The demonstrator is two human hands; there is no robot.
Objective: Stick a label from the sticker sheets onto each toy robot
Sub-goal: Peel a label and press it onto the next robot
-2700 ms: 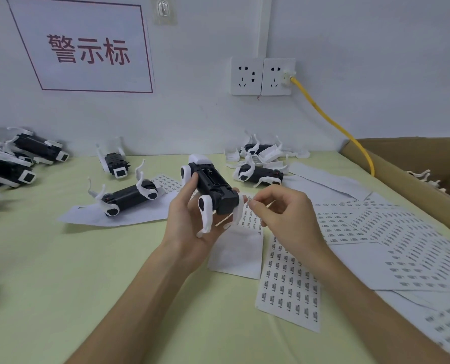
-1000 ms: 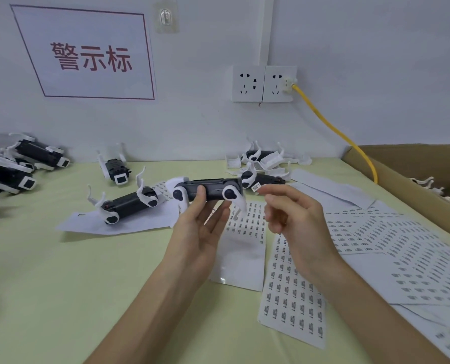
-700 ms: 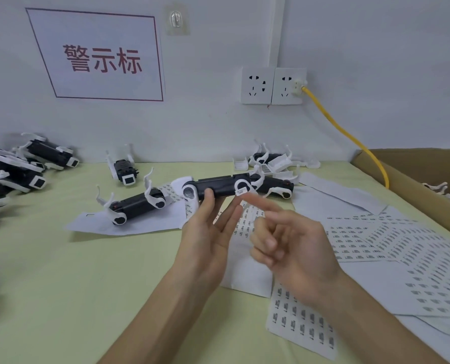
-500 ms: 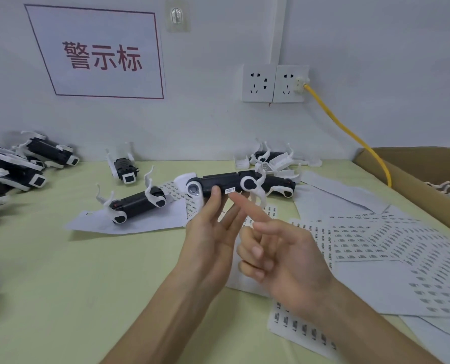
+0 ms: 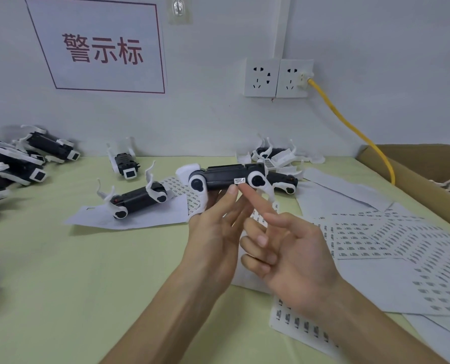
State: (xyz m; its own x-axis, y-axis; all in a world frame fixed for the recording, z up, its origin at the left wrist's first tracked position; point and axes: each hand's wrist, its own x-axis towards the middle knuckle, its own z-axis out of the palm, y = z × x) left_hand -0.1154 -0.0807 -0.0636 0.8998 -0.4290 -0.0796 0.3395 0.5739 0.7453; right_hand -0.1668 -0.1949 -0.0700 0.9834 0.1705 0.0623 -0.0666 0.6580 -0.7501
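Note:
My left hand [image 5: 213, 232] holds a black-and-white toy robot [image 5: 224, 177] up sideways above the table, fingers reaching behind and under its body. A small white label [image 5: 239, 180] sits on the robot's side. My right hand [image 5: 284, 248] has its index finger stretched out, the tip just below the label; the other fingers are curled and hold nothing. Sticker sheets [image 5: 391, 240] with rows of small labels lie on the table to the right and below my hands.
More toy robots lie around: one on a paper sheet [image 5: 137, 198], one behind it [image 5: 125, 164], a group at the far left [image 5: 16, 164], others behind the held robot [image 5: 276, 156]. A cardboard box [image 5: 428, 174] stands at the right. A yellow cable [image 5: 350, 127] runs from the wall socket.
My left hand turned the robot onto its side and raised it. My right hand brought a label over and stuck it on the robot's side; its index finger now points below it.

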